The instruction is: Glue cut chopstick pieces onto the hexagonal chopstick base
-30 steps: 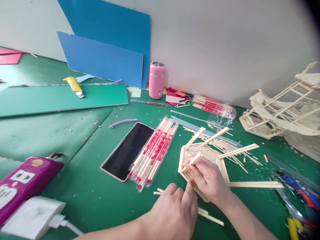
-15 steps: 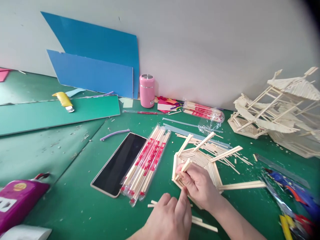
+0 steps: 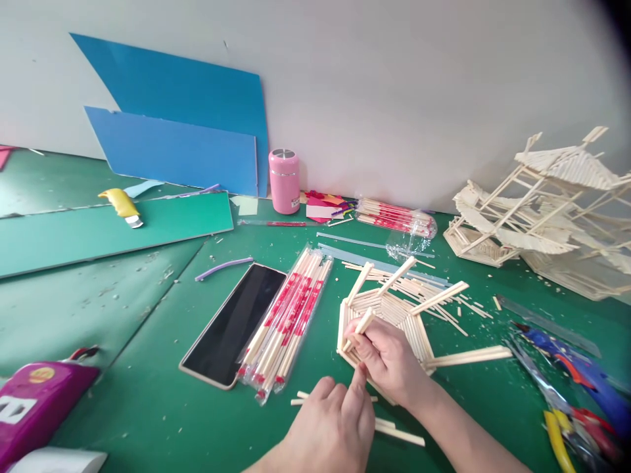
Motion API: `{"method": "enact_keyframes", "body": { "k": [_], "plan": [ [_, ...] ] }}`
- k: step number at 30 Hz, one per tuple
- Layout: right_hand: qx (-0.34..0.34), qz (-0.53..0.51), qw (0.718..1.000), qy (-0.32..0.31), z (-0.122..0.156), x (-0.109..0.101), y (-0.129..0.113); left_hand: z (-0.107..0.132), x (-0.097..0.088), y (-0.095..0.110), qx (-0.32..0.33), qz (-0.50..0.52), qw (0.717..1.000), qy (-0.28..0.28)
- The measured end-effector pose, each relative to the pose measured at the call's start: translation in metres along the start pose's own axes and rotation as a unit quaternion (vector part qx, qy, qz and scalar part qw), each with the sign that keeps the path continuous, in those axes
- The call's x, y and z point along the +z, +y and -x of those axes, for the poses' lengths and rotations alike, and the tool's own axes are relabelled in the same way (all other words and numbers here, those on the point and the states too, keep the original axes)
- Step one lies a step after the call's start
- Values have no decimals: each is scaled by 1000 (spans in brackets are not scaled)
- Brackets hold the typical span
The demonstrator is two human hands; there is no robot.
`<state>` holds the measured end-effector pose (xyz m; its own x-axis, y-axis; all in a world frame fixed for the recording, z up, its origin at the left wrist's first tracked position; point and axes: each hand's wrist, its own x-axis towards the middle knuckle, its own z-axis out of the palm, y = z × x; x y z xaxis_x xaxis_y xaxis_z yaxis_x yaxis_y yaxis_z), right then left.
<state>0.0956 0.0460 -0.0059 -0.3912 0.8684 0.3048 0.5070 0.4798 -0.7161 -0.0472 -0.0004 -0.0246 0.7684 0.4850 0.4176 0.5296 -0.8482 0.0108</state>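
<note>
An octagon-like wooden stick frame [image 3: 417, 328] lies on the green table, with paired sticks standing or leaning outward at its corners. My right hand [image 3: 389, 361] is closed around a pair of wooden sticks [image 3: 365, 320] at the frame's near left corner. Just below it, my left hand [image 3: 332, 417] has its fingers curled and the index fingertip against the frame's near edge by my right thumb. What the left fingers pinch, if anything, is hidden. Loose sticks [image 3: 401, 433] lie partly under my left hand.
Bagged sticks [image 3: 290, 315] overlap a phone [image 3: 236, 328] on the left. Behind are cut sticks [image 3: 428, 295], a pink flask [image 3: 284, 182] and a stick-built model [image 3: 532, 210]. Scissors [image 3: 542, 378], a blue glue gun [image 3: 576, 368] and yellow-handled pliers [image 3: 559, 437] lie right; a utility knife [image 3: 122, 205] lies far left.
The camera view has shifted slightly, so the scene sits a little further left. Both hands stay at the same corner, the right still gripping the paired sticks.
</note>
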Motion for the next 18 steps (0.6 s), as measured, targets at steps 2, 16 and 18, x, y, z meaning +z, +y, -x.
{"method": "enact_keyframes", "body": {
  "k": [2,16,18],
  "plan": [
    [0,0,1000,2,1,0,0,1,-1,-1,-1,18,1000,-7],
    [-4,-13,999,43,2,6,2,-33,-44,-45,-317,298,897,72],
    [-12,-20,999,47,2,6,3,-42,-40,-47,-322,333,884,61]
  ]
}}
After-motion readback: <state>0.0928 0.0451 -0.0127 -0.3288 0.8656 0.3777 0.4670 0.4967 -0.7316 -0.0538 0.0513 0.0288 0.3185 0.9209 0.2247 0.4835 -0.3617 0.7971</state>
